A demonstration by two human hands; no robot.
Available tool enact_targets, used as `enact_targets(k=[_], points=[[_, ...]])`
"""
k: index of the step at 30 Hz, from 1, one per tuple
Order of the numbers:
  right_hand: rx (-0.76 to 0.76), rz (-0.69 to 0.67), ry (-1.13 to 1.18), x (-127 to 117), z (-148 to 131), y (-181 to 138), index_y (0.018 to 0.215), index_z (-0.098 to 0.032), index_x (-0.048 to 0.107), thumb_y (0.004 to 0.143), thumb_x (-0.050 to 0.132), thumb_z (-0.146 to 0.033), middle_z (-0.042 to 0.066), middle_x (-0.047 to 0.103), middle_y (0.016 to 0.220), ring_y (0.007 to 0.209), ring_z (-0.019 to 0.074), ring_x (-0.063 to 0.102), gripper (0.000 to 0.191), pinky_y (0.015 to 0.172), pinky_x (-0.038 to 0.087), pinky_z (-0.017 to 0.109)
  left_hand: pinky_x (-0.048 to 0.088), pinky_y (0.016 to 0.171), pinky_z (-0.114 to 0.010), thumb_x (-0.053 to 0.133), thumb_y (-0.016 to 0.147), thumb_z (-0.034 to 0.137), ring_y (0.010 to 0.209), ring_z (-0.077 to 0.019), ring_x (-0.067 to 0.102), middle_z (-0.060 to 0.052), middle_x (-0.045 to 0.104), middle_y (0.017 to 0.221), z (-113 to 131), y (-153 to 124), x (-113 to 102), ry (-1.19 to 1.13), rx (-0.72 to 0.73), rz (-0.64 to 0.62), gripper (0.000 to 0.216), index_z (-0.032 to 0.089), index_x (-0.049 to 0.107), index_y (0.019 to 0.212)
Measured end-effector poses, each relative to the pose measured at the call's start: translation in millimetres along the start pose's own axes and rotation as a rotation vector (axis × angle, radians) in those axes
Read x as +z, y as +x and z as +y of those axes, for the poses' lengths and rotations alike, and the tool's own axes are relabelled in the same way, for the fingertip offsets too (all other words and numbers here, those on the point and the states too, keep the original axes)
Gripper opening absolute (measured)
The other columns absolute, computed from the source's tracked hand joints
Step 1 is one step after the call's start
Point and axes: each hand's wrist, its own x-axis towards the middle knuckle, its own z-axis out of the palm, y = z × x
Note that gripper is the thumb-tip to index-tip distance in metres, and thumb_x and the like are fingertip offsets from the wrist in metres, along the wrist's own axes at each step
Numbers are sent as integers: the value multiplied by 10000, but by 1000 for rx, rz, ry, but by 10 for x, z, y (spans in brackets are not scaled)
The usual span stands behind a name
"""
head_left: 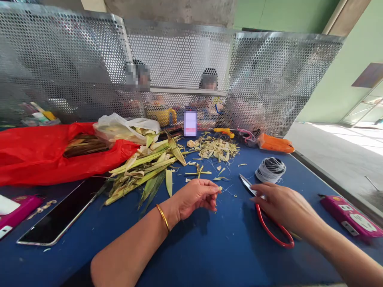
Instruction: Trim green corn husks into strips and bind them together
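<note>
My left hand [201, 196], with a gold bangle at the wrist, pinches a small pale piece of plant husk [220, 188] between thumb and forefinger. Fine white thread trails from it. My right hand [277, 203] grips red-handled scissors [259, 217] near the pivot, their blades pointing away to the upper left; the palm hides part of the handles. Just beyond my left hand, a small cross-shaped piece of husk strips [198, 172] lies on the blue table [209, 255]. Past the scissors sits a spool of white string [271, 170].
Long green-yellow husk leaves [143, 171] spread beside a red plastic bag [44, 155]. Scraps [220, 148] are heaped at the back, near an upright phone [190, 123], a yellow glue gun [224, 131] and a perforated metal screen [179, 52]. A tablet [66, 211] lies left, a magenta box [351, 215] right.
</note>
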Motion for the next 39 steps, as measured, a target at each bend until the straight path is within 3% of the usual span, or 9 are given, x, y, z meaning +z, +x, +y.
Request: enact_targets(k=[3, 6, 11, 16, 20, 24, 31, 36, 39], points=[[-188, 34, 404, 122, -279, 200, 1189, -251, 609, 849, 550, -322, 42, 699, 987, 741, 169, 644, 352, 674, 482, 274, 537, 551, -257, 760, 688, 299, 511, -79, 526, 9, 555, 637, 0, -8, -13, 15, 19, -40, 226, 124, 631, 745], [-354, 19, 537, 296, -455, 335, 963, -217, 677, 879, 515, -236, 27, 687, 859, 755, 157, 626, 184, 674, 462, 250, 529, 543, -248, 762, 680, 313, 507, -81, 535, 12, 558, 632, 13, -18, -25, 30, 19, -36, 238, 128, 632, 756], [-441, 3, 260, 357, -430, 287, 840, -184, 642, 932, 383, -142, 38, 630, 799, 706, 147, 598, 278, 628, 420, 236, 481, 481, -211, 699, 723, 274, 517, -102, 579, -4, 591, 652, 109, -50, -48, 209, 10, 127, 164, 134, 618, 746], [-594, -88, -100, 198, -372, 134, 854, -204, 661, 900, 404, -108, 50, 634, 792, 660, 176, 582, 278, 637, 401, 300, 388, 418, -163, 648, 746, 203, 552, -109, 606, 2, 609, 635, 229, -80, -102, 421, 173, 367, 66, 152, 623, 713], [-500, 38, 58, -12, -359, 146, 1052, -218, 649, 886, 472, -168, 82, 639, 1082, 838, 199, 625, 248, 733, 451, 321, 374, 428, -164, 661, 747, 224, 510, -79, 559, -16, 666, 677, 208, -60, -108, 377, 217, 340, 75, 152, 654, 731], [-312, 310, 348, -96, -423, 317, 1054, -233, 675, 902, 541, -324, 57, 670, 1036, 926, 209, 623, 221, 821, 458, 326, 403, 441, -180, 705, 719, 265, 509, -86, 556, -27, 668, 667, 122, -21, -62, 293, 219, 257, 130, 141, 678, 745], [-256, 187, 739, 152, -669, 543, 894, -228, 713, 808, 658, -347, 2, 698, 796, 729, 160, 622, 157, 665, 458, 258, 446, 473, -193, 709, 698, 210, 455, -77, 545, 19, 603, 551, 77, 18, -46, 185, 200, 320, 104, 132, 645, 724], [-122, 99, 951, 277, -627, 552, 795, -217, 729, 761, 674, -339, 1, 725, 750, 683, 166, 620, 138, 635, 450, 262, 458, 476, -199, 731, 672, 176, 470, -97, 578, 16, 631, 562, 39, 34, -11, 173, 173, 371, 185, 157, 557, 732], [-86, 58, 1018, 312, -568, 569, 746, -206, 718, 735, 682, -345, 2, 709, 706, 662, 166, 606, 145, 622, 443, 266, 465, 498, -214, 646, 776, 282, 523, -119, 620, -26, 683, 654, 16, 51, -22, 214, 146, 329, 146, 164, 561, 761]])
